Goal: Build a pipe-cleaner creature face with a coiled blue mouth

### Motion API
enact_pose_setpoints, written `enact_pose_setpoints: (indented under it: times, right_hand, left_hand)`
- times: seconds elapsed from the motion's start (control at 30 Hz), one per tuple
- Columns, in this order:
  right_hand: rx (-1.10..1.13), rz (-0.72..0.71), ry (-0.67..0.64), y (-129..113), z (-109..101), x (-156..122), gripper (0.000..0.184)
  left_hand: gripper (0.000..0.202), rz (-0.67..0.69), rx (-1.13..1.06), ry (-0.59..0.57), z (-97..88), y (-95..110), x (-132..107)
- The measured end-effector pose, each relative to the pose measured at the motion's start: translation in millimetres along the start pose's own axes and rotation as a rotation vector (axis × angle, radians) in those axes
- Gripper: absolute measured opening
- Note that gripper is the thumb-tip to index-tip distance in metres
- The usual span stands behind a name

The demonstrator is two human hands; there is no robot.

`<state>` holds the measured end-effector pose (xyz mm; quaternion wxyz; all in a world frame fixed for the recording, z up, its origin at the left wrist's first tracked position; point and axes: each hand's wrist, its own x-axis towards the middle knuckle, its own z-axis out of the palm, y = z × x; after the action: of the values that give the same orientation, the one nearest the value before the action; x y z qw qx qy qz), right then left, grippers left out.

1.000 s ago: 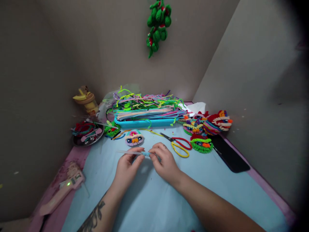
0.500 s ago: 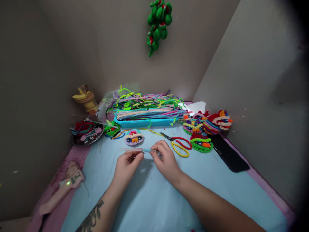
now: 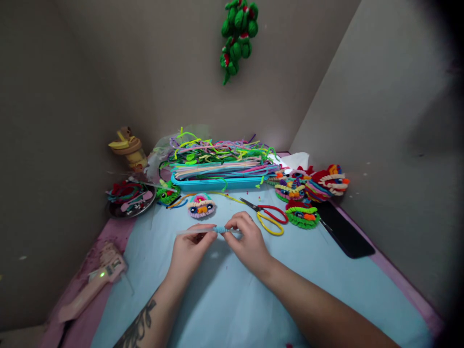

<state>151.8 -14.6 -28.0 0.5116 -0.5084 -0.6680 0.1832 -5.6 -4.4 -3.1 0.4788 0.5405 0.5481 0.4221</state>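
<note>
A thin, pale translucent stick [image 3: 187, 232] lies level between my hands, a light blue pipe cleaner [image 3: 220, 229] coiled tightly around its middle. My left hand [image 3: 192, 244] pinches the stick just left of the coil, thumb and forefinger closed. At the coil's right side, my right hand [image 3: 246, 237] pinches with thumb and forefinger, partly hiding the stick's other end. Just beyond my left hand rests a pipe-cleaner bird face [image 3: 202, 207] with an orange beak. Scissors [image 3: 266, 215] with red and yellow handles lie beyond my right hand.
A blue tray [image 3: 217, 183] heaped with pipe cleaners stands at the back. To the left are a pink glue gun [image 3: 97, 282], a metal bowl [image 3: 152, 200] of parts and a yellow cup [image 3: 134, 154]. Finished pipe-cleaner pieces [image 3: 302, 216] and a black phone [image 3: 350, 237] lie right.
The stick has tilted slightly, its left end now lower. The blue coil sits a little lower, and both hands keep their pinch in nearly the same place.
</note>
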Motion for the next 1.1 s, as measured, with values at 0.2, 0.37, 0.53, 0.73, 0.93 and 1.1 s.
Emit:
enact_pose_setpoints:
  times: [0.2, 0.37, 0.53, 0.73, 0.93, 1.1]
  right_hand:
    - [-0.033, -0.057, 0.004, 0.0, 0.7, -2.8, 0.014]
    - [-0.014, -0.089, -0.04, -2.8, -0.6, -2.5, 0.019]
    - [-0.021, -0.131, -0.125, -1.8, -2.6, -0.5, 0.016]
    - [-0.028, -0.114, -0.086, -3.3, -3.2, 0.5, 0.011]
    - [-0.016, -0.118, -0.071, -6.3, -4.2, 0.6, 0.01]
    - [-0.012, -0.117, -0.089, -6.1, -4.3, 0.7, 0.009]
  left_hand:
    - [0.022, 0.051, 0.024, -0.009, 1.3, 2.7, -1.3]
    - [0.02, 0.13, 0.057, 0.003, -0.2, 2.6, -2.0]
    - [0.018, 0.147, 0.064, -0.002, -1.4, 2.3, -2.9]
    - [0.03, 0.077, -0.047, -0.031, -1.1, 0.1, -0.6]
    - [0.022, 0.068, -0.11, -0.005, -1.4, -2.9, 2.6]
    - [0.018, 0.049, -0.117, -0.047, -2.2, -3.1, 3.1]
